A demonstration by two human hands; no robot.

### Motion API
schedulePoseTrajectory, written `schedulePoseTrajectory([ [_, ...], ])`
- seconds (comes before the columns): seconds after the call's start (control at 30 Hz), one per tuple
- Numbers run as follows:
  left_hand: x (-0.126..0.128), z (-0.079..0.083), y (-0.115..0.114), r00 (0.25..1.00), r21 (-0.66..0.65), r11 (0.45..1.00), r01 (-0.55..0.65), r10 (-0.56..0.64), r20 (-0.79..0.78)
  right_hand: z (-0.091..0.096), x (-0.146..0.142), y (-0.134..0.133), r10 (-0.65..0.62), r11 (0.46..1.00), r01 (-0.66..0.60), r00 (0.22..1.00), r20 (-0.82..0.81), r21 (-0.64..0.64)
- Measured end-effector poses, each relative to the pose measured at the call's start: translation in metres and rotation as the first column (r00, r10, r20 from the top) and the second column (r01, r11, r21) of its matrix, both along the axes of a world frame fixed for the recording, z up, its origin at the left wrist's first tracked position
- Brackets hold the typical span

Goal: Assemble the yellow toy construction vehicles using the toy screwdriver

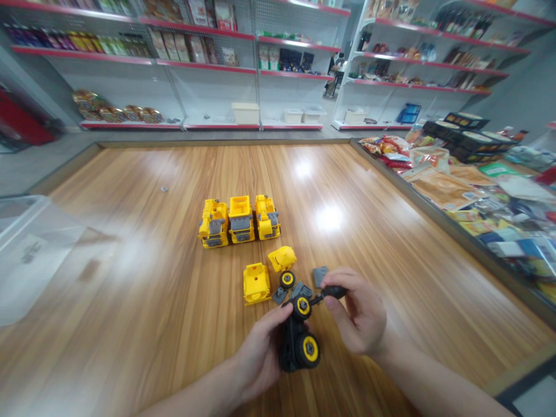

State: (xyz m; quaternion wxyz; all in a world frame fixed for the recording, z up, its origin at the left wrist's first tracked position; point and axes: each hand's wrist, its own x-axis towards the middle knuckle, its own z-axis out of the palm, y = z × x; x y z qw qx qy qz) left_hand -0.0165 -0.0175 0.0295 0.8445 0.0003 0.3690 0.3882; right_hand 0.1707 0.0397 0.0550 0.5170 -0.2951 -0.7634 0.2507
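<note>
My left hand grips a black toy truck chassis with yellow-hubbed wheels, held on end just above the wooden table. My right hand is closed around a small black screwdriver, its tip against the top wheel of the chassis. Loose parts lie just beyond: a yellow body piece, a yellow mixer drum, a spare wheel and grey pieces. Three assembled yellow toy trucks stand in a row farther back.
A clear plastic bin sits at the table's left edge. Packaged snacks and goods fill the adjoining counter on the right. Store shelves with products line the back wall. A tiny screw lies far left on the table.
</note>
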Motion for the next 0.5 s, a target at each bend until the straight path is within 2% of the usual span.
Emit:
schedulePoseTrajectory([
  [0.33,0.0012,0.0002,-0.0004,1.0,0.003,1.0,-0.014,0.014,-0.028,0.0031,-0.0035,0.0011,0.035,0.999,-0.036,0.995,0.094,0.011],
  [0.5,0.0013,-0.0009,0.0008,1.0,0.003,1.0,-0.005,0.005,-0.014,0.0011,-0.0031,-0.0001,0.139,0.987,-0.13,0.986,0.093,-0.09],
])
